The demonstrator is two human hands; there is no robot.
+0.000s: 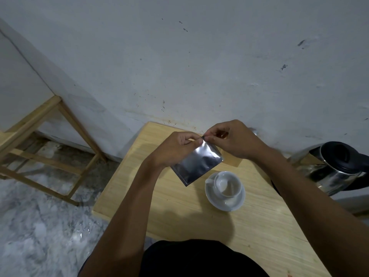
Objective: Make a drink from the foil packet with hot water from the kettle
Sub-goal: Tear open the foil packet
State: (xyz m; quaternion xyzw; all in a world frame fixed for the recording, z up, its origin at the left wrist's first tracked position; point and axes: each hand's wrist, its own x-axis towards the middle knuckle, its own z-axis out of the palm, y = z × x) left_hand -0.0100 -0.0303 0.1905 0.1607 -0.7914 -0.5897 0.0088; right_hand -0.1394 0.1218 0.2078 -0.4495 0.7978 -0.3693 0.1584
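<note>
A silver foil packet [196,163] hangs tilted in the air above the wooden table [175,204]. My left hand [174,147] pinches its top edge from the left, and my right hand [232,139] pinches the same top corner from the right, thumbs almost touching. Below the packet an empty white cup [227,183] stands on a white saucer [237,202]. A steel kettle [337,168] with a black lid and handle sits at the table's right edge, apart from both hands.
The table stands against a stained white wall [199,66]. A wooden frame [46,140] stands on the marble floor [40,226] to the left. A small shiny object [253,130] peeks out behind my right hand.
</note>
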